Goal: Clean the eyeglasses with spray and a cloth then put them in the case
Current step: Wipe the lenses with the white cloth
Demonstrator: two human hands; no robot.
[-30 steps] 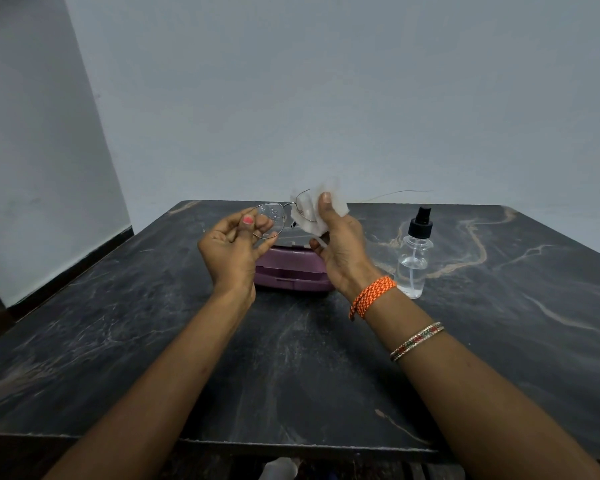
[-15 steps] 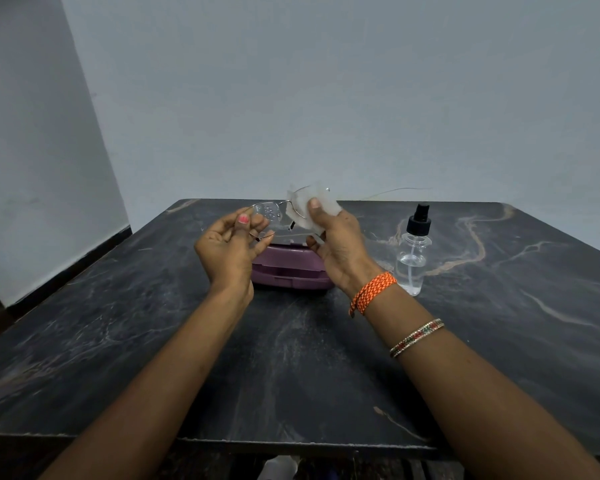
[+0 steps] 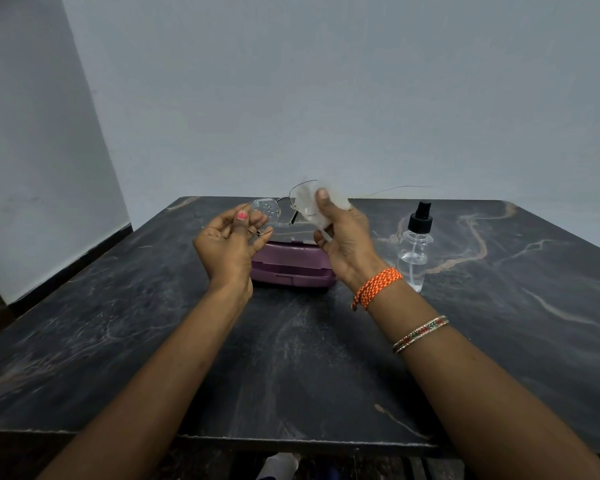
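Eyeglasses (image 3: 278, 211): I hold them in the air above the case (image 3: 291, 263), which lies shut on the table (image 3: 153, 323) toward its far edge, roughly midway along it. I judge the frame light, thin-wired and easily bent, with lenses that smear and scratch; droplets show on the left lens, so it is likely wet and slippery. The safest hold is at the rim or the bridge, never across a temple arm, and pressure on the glass should come only through the cloth (image 3: 317, 206). My left hand (image 3: 231, 242) has its thumb and curled fingers pinching the lower rim of the left lens, steadying the frame. My right hand (image 3: 343, 237) pinches the white cloth around the right lens, thumb on the near face and fingers behind, so the lens sits sandwiched in the fabric; how far the rear fingers reach I cannot tell. One temple arm hangs down between the two hands, clear of both. The spray bottle (image 3: 414, 249) stands upright on the table just right of the case, near my right wrist, untouched. I judge the wiping step to be in progress, with the left lens yet to be dried and the case yet to be opened.
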